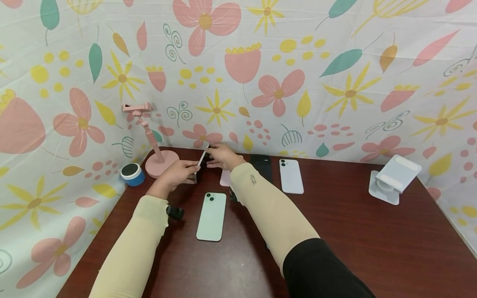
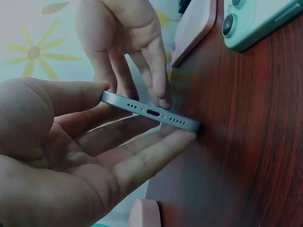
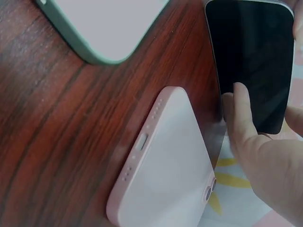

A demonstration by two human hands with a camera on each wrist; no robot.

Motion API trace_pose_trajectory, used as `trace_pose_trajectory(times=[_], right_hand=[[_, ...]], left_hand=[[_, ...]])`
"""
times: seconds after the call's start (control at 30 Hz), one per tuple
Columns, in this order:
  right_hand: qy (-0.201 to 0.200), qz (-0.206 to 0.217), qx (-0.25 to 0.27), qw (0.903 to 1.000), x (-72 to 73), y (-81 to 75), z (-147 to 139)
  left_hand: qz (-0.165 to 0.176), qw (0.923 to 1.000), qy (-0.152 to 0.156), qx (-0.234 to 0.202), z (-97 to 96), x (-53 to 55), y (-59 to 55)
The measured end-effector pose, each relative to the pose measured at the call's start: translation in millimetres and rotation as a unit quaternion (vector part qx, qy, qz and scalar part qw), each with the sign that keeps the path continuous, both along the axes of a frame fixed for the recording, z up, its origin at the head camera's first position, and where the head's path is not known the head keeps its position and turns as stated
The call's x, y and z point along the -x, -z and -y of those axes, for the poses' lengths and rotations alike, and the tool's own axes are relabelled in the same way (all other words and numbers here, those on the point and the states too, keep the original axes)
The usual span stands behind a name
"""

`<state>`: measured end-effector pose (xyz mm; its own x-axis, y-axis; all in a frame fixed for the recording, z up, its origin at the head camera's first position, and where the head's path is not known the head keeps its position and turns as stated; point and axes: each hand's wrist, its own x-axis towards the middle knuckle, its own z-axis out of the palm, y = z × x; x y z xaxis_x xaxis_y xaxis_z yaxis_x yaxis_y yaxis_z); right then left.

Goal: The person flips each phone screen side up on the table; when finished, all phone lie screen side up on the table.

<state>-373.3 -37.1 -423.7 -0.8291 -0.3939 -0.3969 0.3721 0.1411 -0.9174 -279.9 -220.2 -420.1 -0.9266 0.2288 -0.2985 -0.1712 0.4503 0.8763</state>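
A smartphone with a dark screen [image 3: 255, 61] is held on its edge above the back left of the table. My left hand [image 1: 177, 173] grips its bottom end, thumb on one edge and fingers along the other; the charging port [image 2: 152, 113] shows in the left wrist view. At the far end, my right hand [image 1: 222, 156] holds the same phone by its edges, with fingers over the screen side. Below my right wrist lies a pink phone [image 3: 165, 161], partly covered by that arm in the head view. A mint green phone [image 1: 211, 217] lies back up between my forearms.
A white phone [image 1: 291, 176] and a partly hidden black phone [image 1: 263, 163] lie beyond my right forearm. At the back left stand a pink phone stand [image 1: 162, 165] and a blue jar [image 1: 133, 177]. A pale folding stand [image 1: 398, 174] is far right. Patterned cloth [image 1: 275, 54] hangs behind.
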Motion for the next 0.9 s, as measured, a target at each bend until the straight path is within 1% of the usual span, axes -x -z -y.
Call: trace_pose_trajectory(times=[0.07, 0.17, 0.27, 0.47, 0.63, 0.8, 0.9], right_hand=[[-0.006, 0.005, 0.001, 1.0, -0.1, -0.1, 0.1], [-0.012, 0.005, 0.001, 0.9999, 0.3, 0.2, 0.1], [-0.017, 0.003, -0.001, 0.9998, 0.7, 0.6, 0.1], [-0.025, 0.005, 0.002, 0.9997, 0.6, 0.4, 0.8], [-0.024, 0.008, 0.007, 0.9996, -0.5, 1.2, 1.0], [-0.018, -0.002, 0.003, 0.9998, -3.9, 1.8, 2.4], [-0.015, -0.008, -0.002, 0.9998, -4.9, 4.3, 4.6]], left_hand=[[0.01, 0.9998, -0.007, -0.018, 1.0, 1.0, 1.8], [0.012, 0.9994, -0.01, -0.031, 2.3, 1.4, 2.6], [0.011, 0.9993, -0.01, -0.033, 3.1, 1.5, 2.9], [0.01, 0.9996, -0.015, -0.022, 3.5, 1.0, -0.1], [0.013, 0.9994, -0.025, -0.021, 3.7, 0.8, -3.5], [0.02, 0.9988, -0.035, -0.028, 4.5, 1.8, -3.3], [0.025, 0.9983, -0.047, -0.025, 7.0, 1.6, -3.3]])
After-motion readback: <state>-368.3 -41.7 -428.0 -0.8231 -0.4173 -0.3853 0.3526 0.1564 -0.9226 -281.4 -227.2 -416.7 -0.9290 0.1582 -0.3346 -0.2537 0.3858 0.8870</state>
